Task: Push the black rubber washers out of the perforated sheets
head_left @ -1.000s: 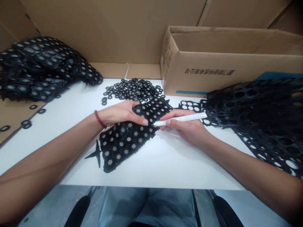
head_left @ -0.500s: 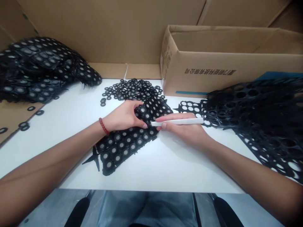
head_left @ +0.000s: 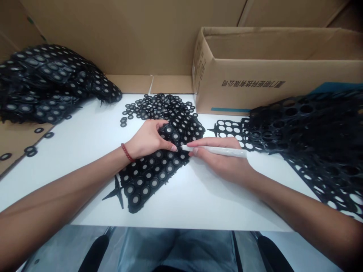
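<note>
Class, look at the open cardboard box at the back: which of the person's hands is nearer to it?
Right. The right hand, holding a white stick, lies just in front of the cardboard box; the left hand rests on the black sheet, farther left.

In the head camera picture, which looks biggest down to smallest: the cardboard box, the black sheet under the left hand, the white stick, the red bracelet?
1. Cardboard box
2. Black sheet
3. White stick, held by the right hand
4. Red bracelet

The box sits farther away, yet looks largest.

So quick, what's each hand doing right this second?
Left hand: fingers curled, pressing down on the black sheet of rings.
Right hand: closed around the white stick, tip at the sheet.
</note>
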`<state>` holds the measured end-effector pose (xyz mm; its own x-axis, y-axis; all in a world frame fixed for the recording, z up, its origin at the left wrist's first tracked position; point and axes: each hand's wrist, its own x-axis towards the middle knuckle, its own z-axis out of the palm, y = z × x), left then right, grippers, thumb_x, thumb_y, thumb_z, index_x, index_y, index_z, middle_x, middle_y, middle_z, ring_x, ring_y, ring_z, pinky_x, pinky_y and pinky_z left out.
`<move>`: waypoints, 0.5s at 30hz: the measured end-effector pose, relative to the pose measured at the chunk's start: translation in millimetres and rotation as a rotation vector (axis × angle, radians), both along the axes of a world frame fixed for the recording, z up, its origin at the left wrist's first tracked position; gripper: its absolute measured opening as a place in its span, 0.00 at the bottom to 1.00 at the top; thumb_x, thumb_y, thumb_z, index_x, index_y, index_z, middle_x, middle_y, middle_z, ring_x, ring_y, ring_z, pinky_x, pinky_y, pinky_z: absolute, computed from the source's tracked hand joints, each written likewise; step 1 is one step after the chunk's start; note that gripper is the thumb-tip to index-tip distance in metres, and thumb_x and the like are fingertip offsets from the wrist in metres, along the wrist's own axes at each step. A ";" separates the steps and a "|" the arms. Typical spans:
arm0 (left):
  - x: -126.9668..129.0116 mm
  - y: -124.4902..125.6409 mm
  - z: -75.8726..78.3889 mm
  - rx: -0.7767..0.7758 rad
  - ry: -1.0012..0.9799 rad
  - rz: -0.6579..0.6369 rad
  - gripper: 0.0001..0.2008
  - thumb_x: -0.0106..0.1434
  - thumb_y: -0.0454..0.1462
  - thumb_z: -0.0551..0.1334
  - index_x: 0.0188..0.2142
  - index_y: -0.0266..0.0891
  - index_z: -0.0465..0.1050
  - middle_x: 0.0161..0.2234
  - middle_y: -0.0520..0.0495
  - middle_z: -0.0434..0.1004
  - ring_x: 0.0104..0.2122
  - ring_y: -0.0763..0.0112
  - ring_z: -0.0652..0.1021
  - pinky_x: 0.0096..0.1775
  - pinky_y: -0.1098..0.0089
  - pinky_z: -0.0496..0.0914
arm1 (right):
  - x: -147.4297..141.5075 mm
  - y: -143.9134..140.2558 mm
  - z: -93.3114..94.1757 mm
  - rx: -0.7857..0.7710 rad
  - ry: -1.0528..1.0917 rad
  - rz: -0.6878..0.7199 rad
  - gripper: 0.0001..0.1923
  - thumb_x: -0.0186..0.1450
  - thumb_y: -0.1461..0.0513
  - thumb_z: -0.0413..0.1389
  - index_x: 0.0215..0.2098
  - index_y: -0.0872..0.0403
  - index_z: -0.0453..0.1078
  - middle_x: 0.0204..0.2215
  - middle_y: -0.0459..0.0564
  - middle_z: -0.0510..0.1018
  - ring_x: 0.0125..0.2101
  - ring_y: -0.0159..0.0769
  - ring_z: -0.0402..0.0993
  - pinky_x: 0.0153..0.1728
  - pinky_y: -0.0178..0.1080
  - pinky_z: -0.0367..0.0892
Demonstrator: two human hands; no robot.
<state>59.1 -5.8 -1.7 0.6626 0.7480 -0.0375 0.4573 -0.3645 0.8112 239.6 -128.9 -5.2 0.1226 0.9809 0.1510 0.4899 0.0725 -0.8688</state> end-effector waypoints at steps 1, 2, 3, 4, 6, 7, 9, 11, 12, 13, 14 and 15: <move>-0.1 -0.1 -0.8 -0.023 -0.012 0.005 0.17 0.42 0.41 0.71 0.29 0.36 0.69 0.27 0.53 0.71 0.27 0.71 0.71 0.31 0.71 0.65 | 0.1 -0.6 -0.6 0.025 -0.020 0.018 0.08 0.58 0.63 0.57 0.33 0.50 0.79 0.31 0.45 0.82 0.31 0.37 0.78 0.30 0.36 0.72; -0.3 -0.2 -1.4 -0.041 -0.020 0.013 0.18 0.42 0.40 0.71 0.30 0.36 0.69 0.27 0.53 0.71 0.27 0.71 0.71 0.32 0.70 0.65 | 0.1 -1.0 -1.3 0.054 -0.037 0.038 0.08 0.59 0.63 0.57 0.34 0.50 0.78 0.31 0.46 0.82 0.32 0.36 0.78 0.31 0.36 0.72; -0.4 -0.1 -2.0 -0.055 -0.024 0.019 0.18 0.41 0.40 0.71 0.30 0.36 0.69 0.27 0.53 0.71 0.27 0.71 0.71 0.32 0.70 0.65 | 0.3 -1.2 -2.0 0.086 -0.055 0.058 0.08 0.59 0.64 0.57 0.35 0.51 0.78 0.32 0.46 0.82 0.32 0.36 0.78 0.32 0.36 0.72; -0.4 0.2 -2.4 -0.063 -0.026 0.025 0.19 0.41 0.40 0.71 0.30 0.36 0.70 0.27 0.53 0.72 0.27 0.71 0.71 0.32 0.70 0.66 | 0.4 -1.4 -2.9 0.121 -0.076 0.076 0.09 0.59 0.64 0.56 0.35 0.51 0.78 0.33 0.46 0.82 0.32 0.35 0.78 0.33 0.35 0.72; -0.2 0.7 -2.8 -0.067 -0.026 0.035 0.19 0.39 0.40 0.72 0.30 0.35 0.70 0.27 0.53 0.72 0.27 0.71 0.71 0.32 0.70 0.66 | 0.9 -1.6 -4.6 0.200 -0.119 0.115 0.09 0.60 0.65 0.56 0.36 0.51 0.78 0.34 0.46 0.82 0.32 0.34 0.78 0.34 0.34 0.72; 0.1 0.9 -2.8 -0.063 -0.025 0.040 0.20 0.39 0.40 0.73 0.29 0.35 0.70 0.26 0.54 0.72 0.27 0.71 0.71 0.32 0.70 0.66 | 1.2 -1.6 -5.5 0.241 -0.139 0.137 0.10 0.60 0.66 0.56 0.36 0.51 0.78 0.35 0.46 0.82 0.32 0.33 0.78 0.35 0.34 0.72; 0.9 0.7 -2.1 -0.056 -0.022 0.045 0.20 0.38 0.41 0.73 0.29 0.35 0.70 0.26 0.54 0.72 0.27 0.71 0.72 0.33 0.70 0.66 | 2.1 -1.7 -7.0 0.316 -0.167 0.179 0.11 0.60 0.66 0.55 0.38 0.51 0.77 0.36 0.46 0.82 0.34 0.33 0.78 0.37 0.34 0.72; 1.7 -0.1 -0.8 -0.053 -0.022 0.042 0.20 0.38 0.42 0.73 0.28 0.35 0.69 0.26 0.54 0.72 0.27 0.71 0.72 0.32 0.70 0.66 | 3.0 -1.6 -8.1 0.348 -0.182 0.216 0.12 0.60 0.67 0.55 0.40 0.50 0.77 0.36 0.46 0.81 0.35 0.33 0.78 0.38 0.34 0.72; 1.9 -0.6 -0.3 -0.050 -0.019 0.039 0.20 0.38 0.42 0.73 0.28 0.35 0.69 0.26 0.54 0.72 0.27 0.71 0.72 0.31 0.70 0.66 | 3.4 -1.5 -8.5 0.345 -0.185 0.236 0.12 0.60 0.67 0.55 0.40 0.51 0.77 0.36 0.46 0.81 0.35 0.33 0.78 0.38 0.34 0.72; 2.1 -1.1 0.2 -0.041 -0.014 0.037 0.20 0.38 0.42 0.73 0.27 0.35 0.69 0.25 0.54 0.72 0.27 0.71 0.71 0.30 0.70 0.65 | 3.8 -1.4 -8.8 0.332 -0.186 0.254 0.13 0.60 0.67 0.55 0.40 0.51 0.77 0.36 0.46 0.82 0.34 0.32 0.78 0.38 0.33 0.71; 2.2 -1.6 0.5 -0.029 -0.006 0.036 0.20 0.38 0.42 0.73 0.26 0.35 0.68 0.25 0.54 0.71 0.26 0.71 0.71 0.29 0.71 0.65 | 4.0 -1.3 -9.0 0.308 -0.184 0.264 0.13 0.60 0.67 0.55 0.40 0.52 0.77 0.35 0.46 0.82 0.34 0.32 0.78 0.38 0.33 0.71; 2.1 -1.8 0.5 -0.017 0.002 0.034 0.20 0.38 0.42 0.73 0.26 0.35 0.68 0.25 0.55 0.71 0.26 0.71 0.71 0.29 0.71 0.65 | 4.1 -1.2 -8.9 0.270 -0.178 0.266 0.12 0.60 0.68 0.55 0.39 0.52 0.77 0.35 0.46 0.82 0.34 0.32 0.78 0.38 0.33 0.71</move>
